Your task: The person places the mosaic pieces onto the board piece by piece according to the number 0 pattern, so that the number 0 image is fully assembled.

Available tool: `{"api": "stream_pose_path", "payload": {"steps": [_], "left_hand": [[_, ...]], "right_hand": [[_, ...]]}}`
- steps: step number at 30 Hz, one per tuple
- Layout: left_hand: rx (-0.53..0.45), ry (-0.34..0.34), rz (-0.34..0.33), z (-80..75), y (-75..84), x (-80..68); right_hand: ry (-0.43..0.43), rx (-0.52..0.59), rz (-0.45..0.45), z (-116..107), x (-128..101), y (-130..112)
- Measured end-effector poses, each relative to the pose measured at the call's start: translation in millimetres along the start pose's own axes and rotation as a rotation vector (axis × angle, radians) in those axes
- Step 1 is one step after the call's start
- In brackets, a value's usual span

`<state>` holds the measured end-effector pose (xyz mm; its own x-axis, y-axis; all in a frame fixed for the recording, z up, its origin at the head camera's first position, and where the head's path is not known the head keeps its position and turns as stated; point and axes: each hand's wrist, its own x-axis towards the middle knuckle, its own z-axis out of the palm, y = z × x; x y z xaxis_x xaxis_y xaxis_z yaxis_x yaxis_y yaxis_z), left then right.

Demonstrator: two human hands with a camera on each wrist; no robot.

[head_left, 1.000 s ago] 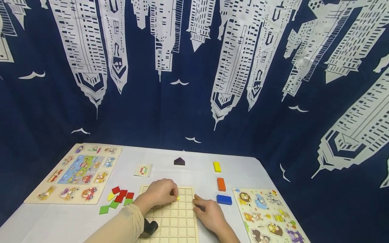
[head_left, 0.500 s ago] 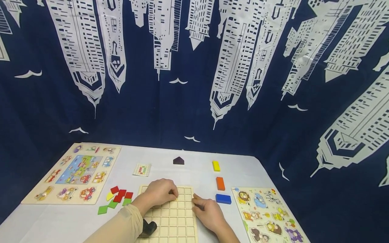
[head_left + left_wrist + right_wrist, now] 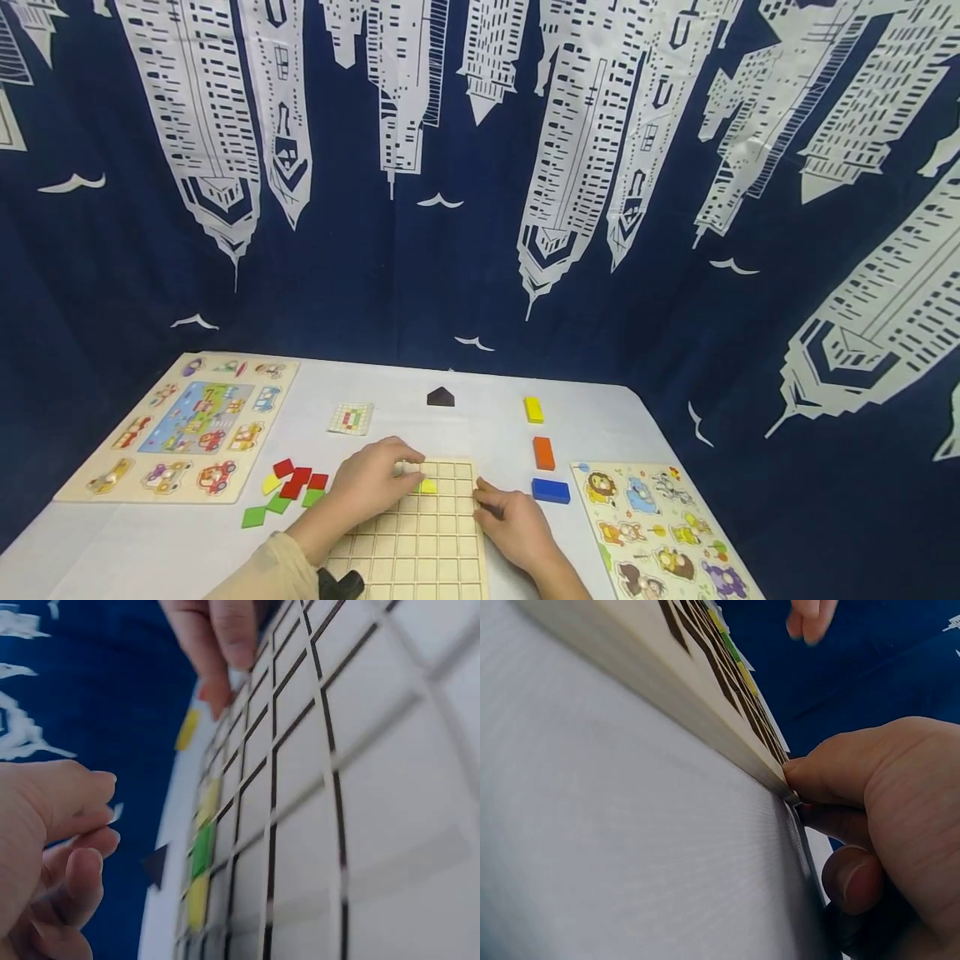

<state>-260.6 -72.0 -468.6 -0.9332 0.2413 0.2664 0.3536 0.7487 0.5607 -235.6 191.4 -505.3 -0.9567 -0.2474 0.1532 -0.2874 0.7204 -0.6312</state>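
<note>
A pale wooden grid board [image 3: 427, 546] lies in front of me in the head view. My left hand [image 3: 375, 477] hovers over its far left part, fingers loosely bent and holding nothing. Just beyond those fingertips a yellow tile [image 3: 428, 486] sits in a cell. The left wrist view shows a row in the grid: a green tile [image 3: 202, 851] between two yellow ones. At the board's right edge, my right hand [image 3: 517, 527] pinches the rim, thumb on top, as the right wrist view [image 3: 900, 802] confirms from the side.
Loose red, yellow and green tiles [image 3: 297, 483] lie left of the board. Behind them is a small pattern card [image 3: 350, 419]. Yellow, orange and blue blocks [image 3: 551, 491] line the right, a dark block [image 3: 441, 397] the back. Picture puzzles [image 3: 153, 457] flank both sides.
My left hand has released a yellow tile into the grid and drawn back to the left, its fingers spreading apart. My right hand keeps its hold on the board's edge.
</note>
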Motion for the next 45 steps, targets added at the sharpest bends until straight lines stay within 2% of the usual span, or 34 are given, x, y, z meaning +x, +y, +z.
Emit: {"api": "stream_pose_path", "payload": {"steps": [4,9,12,15,21,26,33,45], "left_hand": [[-0.052,0.073,-0.150,-30.2,-16.5,-27.2],[-0.046,0.130,-0.294,-64.2,-56.8,-55.0],[-0.015,0.162,-0.376,-71.4,-81.0,-67.4],[0.012,0.184,-0.419,-68.8,-95.6,-75.8],[0.075,0.206,-0.387,-55.4,-99.4,-81.7],[0.166,0.204,-0.366,-51.8,-100.6,-85.1],[0.191,0.185,-0.360,-51.9,-104.7,-85.2],[0.211,0.204,-0.360,-52.2,-103.1,-85.7]], "right_hand": [[-0.001,-0.003,0.025,-0.8,-1.4,0.5],[0.008,-0.030,0.028,-6.5,-2.2,4.0],[0.003,-0.033,0.020,-7.9,-0.2,4.6],[-0.003,-0.023,0.013,-7.9,1.7,3.7],[-0.002,0.001,0.014,-4.4,3.0,1.6],[-0.012,0.011,0.022,0.8,2.3,0.3],[-0.017,0.005,0.026,2.3,0.4,-0.8],[-0.009,0.015,0.022,2.3,0.1,0.4]]}}
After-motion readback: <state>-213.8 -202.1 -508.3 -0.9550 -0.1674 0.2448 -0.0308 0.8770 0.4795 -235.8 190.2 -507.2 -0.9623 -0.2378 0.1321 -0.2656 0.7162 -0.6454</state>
